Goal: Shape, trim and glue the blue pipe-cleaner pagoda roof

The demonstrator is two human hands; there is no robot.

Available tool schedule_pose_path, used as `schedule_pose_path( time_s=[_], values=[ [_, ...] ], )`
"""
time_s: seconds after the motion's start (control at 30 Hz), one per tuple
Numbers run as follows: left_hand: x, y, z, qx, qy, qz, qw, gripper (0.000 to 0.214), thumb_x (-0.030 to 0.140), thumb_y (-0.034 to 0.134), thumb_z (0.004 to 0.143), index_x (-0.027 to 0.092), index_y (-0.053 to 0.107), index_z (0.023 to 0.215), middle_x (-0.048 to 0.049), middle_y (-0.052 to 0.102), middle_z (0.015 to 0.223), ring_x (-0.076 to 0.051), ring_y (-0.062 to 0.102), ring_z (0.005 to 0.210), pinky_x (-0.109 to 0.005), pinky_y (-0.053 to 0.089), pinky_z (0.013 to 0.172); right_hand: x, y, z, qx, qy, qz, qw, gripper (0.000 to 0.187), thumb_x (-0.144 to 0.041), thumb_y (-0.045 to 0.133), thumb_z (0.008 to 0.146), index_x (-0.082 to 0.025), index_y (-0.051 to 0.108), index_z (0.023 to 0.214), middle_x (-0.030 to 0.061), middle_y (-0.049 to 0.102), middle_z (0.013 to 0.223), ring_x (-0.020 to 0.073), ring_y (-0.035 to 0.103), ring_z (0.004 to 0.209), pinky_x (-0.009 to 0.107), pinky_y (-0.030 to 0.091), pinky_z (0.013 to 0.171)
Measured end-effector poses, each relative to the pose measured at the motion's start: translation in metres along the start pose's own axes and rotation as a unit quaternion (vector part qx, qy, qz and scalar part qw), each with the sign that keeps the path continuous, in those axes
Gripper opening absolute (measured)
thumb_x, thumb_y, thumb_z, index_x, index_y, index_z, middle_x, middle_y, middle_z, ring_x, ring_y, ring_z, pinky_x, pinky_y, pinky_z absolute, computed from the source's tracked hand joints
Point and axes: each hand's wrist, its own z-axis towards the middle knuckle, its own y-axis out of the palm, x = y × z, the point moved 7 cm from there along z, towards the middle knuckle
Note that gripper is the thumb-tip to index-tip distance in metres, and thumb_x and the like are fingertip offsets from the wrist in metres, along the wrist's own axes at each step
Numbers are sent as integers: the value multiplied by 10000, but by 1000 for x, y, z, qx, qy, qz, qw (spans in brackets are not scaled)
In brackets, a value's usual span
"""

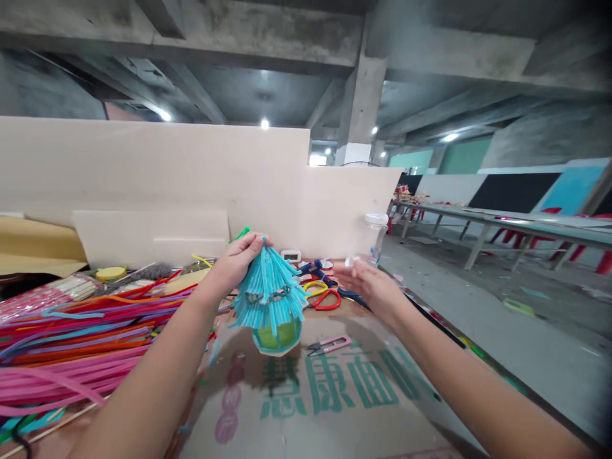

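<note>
My left hand (238, 258) is closed on the top of a turquoise pipe-cleaner craft (269, 288), a fringed bundle that hangs down over a green cup-like base (277, 336). I hold it up above the cardboard sheet (335, 401) with green printed characters. My right hand (368, 285) is to the right of the craft, fingers stretched out and apart, holding nothing, just in front of a clear plastic bottle (370, 241) with a white cap.
A big pile of pink, red and orange pipe cleaners (71, 338) lies at the left. Small thread snips (327, 345) lie on the cardboard, and red, yellow and blue scissors (325, 294) behind. White boards (191, 178) stand at the back. Long tables (502, 226) stand at the right.
</note>
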Motion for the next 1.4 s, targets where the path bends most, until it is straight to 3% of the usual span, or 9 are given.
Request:
schedule_pose_path(
  time_s=[0.07,0.13,0.27,0.47,0.73,0.87,1.03,1.23,1.4],
  values=[
    [-1,-4,1,17,-4,-3,1000,386,542,611,794,168,620,891,29,512,678,-113,463,582,-206,381,530,-16,-11,0,35,-32,67,997,402,-535,674,767,-195,493,656,76,711,998,200,658,994,352,472,931],
    [-3,-9,2,35,-14,-19,999,388,540,624,785,170,618,901,26,526,684,-118,483,587,-205,384,521,-32,-12,-5,32,-59,75,995,343,-489,692,775,-198,526,701,44,719,933,158,684,854,302,515,828],
    [-5,-20,2,47,-31,-95,994,326,475,666,775,177,635,903,22,566,686,-124,509,569,-213,411,518,-52,4,-18,-26,-88,11,996,238,-381,727,774,-192,584,761,-20,678,704,82,616,591,199,483,608],
    [10,-22,-2,1,42,-178,983,184,347,648,825,166,657,851,-14,637,789,-155,587,726,-240,480,644,-59,32,-34,-81,-129,-128,980,333,-449,601,860,-169,578,682,-11,638,614,90,585,589,220,462,624],
    [21,-18,-4,-22,69,-220,973,124,292,650,818,171,666,793,-34,596,904,-169,572,886,-236,515,733,-43,60,-47,-151,-49,-145,977,234,-380,704,761,-166,617,797,9,689,702,113,630,646,260,502,662],
    [30,-17,-8,-6,70,-236,969,100,261,639,808,169,659,775,-37,574,900,-183,581,870,-267,532,757,-32,59,-43,-141,-28,-152,978,290,-423,694,765,-177,543,740,6,673,687,114,616,639,253,491,637],
    [36,-17,-14,17,62,-264,963,129,221,561,858,183,655,779,-32,566,914,-179,583,870,-273,533,762,-23,56,-36,-155,-21,-152,976,282,-435,631,816,-160,617,875,61,708,899,118,637,702,271,510,679],
    [34,-8,-15,-2,44,-284,958,97,234,584,841,179,643,787,-28,552,920,-181,569,873,-276,530,761,-27,78,-56,-191,-15,-123,974,198,-336,631,816,-162,651,906,-33,608,585,91,581,553,223,471,560],
    [28,-1,-10,-18,54,-261,964,129,202,562,858,161,663,788,-35,574,895,-165,570,878,-244,519,760,-20,93,-72,-204,43,-157,965,217,-362,693,745,-168,649,832,-61,528,516,84,509,464,203,386,454]
  ],
)
